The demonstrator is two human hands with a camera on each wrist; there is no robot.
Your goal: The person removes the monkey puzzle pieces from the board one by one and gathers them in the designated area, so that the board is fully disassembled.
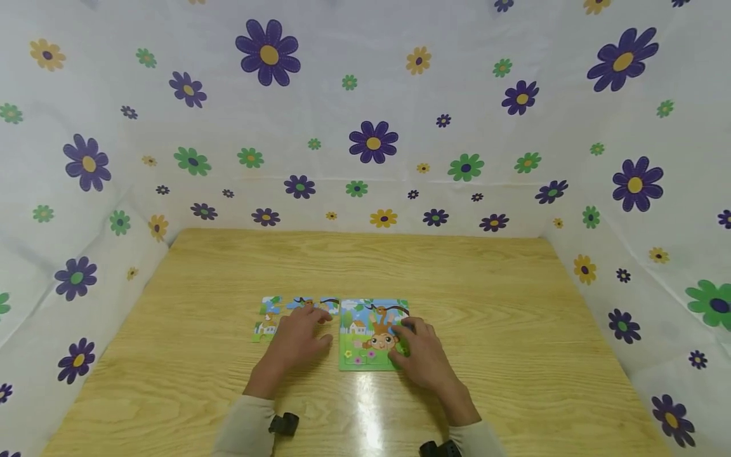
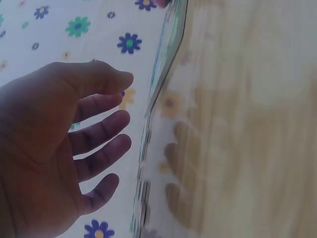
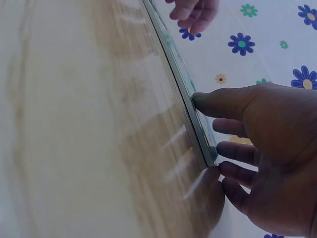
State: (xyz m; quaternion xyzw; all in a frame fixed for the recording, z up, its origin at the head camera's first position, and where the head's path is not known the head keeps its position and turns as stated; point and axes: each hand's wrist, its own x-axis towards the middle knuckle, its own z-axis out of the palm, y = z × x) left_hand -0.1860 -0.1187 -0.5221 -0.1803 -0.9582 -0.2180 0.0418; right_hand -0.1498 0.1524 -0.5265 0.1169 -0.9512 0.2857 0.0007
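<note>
A square jigsaw puzzle (image 1: 356,349) with a monkey, a house and flowers lies flat on the table. My right hand (image 1: 424,355) rests at its right side, thumb and fingers lightly bent and spread over the edge. In the right wrist view, the thumb (image 3: 213,101) touches the puzzle's near edge, with the other fingertips by the corner. My left hand (image 1: 298,336) is held just left of the puzzle, its fingers loosely bent with nothing between them. Loose jigsaw pieces (image 1: 267,327) lie beyond and beside that hand, which partly covers them.
The wooden table (image 1: 485,285) extends around the puzzle on every side. A white cloth with printed flowers (image 1: 320,114) hangs behind the table and along both sides. Dark wrist cameras (image 1: 285,424) are strapped at both sleeves.
</note>
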